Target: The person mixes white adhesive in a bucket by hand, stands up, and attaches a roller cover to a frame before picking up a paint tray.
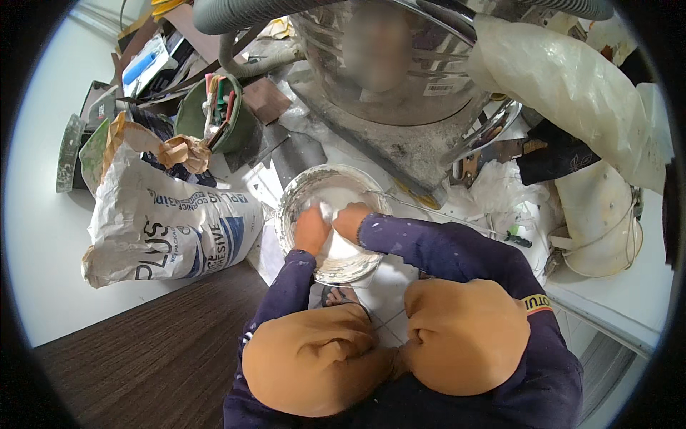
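Observation:
A round bucket point(289, 187), its rim and walls crusted with whitish residue, stands in front of me with milky white liquid point(344, 247) inside. Both my hands are inside its mouth, close together over the liquid. My left hand point(311, 227) is closed, its fingers pointing away from me. Beside it, my right hand point(350, 221) is curled as well, knuckles up. A small whitish lump point(326, 211) shows between the two hands; I cannot tell whether it is a wet cloth or foam. The fingertips are mostly hidden.
A white paper adhesive sack point(175, 229) leans at the left. Behind it is a green bucket point(187, 114) of tools. A large shiny vacuum drum point(400, 71) on a dusty base stands beyond the bucket. Plastic wrapping point(572, 86) and a stained container point(599, 222) are at the right.

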The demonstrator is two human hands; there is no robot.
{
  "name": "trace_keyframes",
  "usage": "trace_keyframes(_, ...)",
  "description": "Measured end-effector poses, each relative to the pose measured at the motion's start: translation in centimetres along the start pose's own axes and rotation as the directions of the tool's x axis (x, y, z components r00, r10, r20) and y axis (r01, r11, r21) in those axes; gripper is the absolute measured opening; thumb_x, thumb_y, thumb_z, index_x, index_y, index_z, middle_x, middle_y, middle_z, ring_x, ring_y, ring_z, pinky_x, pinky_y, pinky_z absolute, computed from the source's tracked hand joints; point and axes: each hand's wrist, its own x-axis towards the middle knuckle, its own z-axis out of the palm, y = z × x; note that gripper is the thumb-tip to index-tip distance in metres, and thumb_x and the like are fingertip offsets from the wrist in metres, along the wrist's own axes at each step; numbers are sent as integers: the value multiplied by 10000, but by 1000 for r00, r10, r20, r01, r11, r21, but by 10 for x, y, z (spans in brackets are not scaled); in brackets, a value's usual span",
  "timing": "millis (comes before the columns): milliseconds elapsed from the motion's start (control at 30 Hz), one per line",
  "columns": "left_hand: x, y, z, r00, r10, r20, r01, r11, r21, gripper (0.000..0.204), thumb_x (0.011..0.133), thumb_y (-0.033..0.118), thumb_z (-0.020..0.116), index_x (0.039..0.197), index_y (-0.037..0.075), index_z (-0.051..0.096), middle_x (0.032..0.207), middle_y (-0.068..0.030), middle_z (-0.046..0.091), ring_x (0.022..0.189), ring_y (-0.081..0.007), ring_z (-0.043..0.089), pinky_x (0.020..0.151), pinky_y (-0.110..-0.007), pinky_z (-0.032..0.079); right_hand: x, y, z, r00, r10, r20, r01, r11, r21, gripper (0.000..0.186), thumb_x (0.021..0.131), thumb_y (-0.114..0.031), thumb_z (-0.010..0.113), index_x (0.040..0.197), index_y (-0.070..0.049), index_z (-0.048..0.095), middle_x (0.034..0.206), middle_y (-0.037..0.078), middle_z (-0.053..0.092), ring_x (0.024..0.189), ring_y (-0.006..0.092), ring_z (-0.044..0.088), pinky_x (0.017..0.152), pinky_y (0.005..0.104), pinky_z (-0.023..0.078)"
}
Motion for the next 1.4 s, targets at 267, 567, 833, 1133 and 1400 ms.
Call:
trace_keyframes(267, -10, -2, -19, 798, -302, 521, 505, -137, -852, 256, 969, 301, 461, 1057, 83, 561, 825, -40, 608, 665, -157, 573, 626, -340, 498, 29, -4, 17, 1000, 14, -14, -13, 1000, 10, 320, 951, -279, 498, 915, -72, 740, 877, 113, 724, 811, 301, 703, 700, 439, 537)
trace_keyframes(567, -20, 6, -31, 852, -281, 441, 413, -155, -898, 173, 995, 198, 527, 1130, 98, 568, 986, -5, 622, 874, -112, 614, 717, -285, 535, 21, 13, -11, 992, 98, -77, -22, 750, 662, 345, 839, -248, 594, 1012, 44, 655, 848, 215, 692, 760, 338, 686, 705, 391, 557)
trace_keyframes(833, -32, 24, -67, 878, 459, -137, -478, 863, -163, 534, 734, -38, 544, 1267, -54, 516, 1203, -240, 543, 1114, -404, 516, 1031, -454, 384, 23, 24, -3, 973, 57, 223, -221, 496, 840, 299, 677, -272, 721, 685, 17, 648, 623, 122, 650, 487, 202, 620, 428, 347, 486)
trace_keyframes(1133, -31, 19, -45, 977, 184, 106, -209, 920, 332, 99, 747, 125, 629, 724, 29, 629, 701, -186, 634, 705, -390, 643, 637, -456, 506, 13, -11, -27, 988, 143, 51, -152, 931, 331, 318, 685, -225, 725, 926, -17, 728, 912, 215, 708, 884, 346, 701, 794, 442, 554)
trace_keyframes(1400, -19, 2, -34, 967, 113, 230, -65, 977, -204, 289, 751, 232, 665, 841, -43, 662, 720, -234, 660, 722, -358, 676, 639, -433, 527, 18, 9, -28, 939, -250, -235, 221, 965, -142, 128, 764, -173, 617, 745, -88, 711, 734, 130, 699, 697, 299, 700, 622, 433, 547)
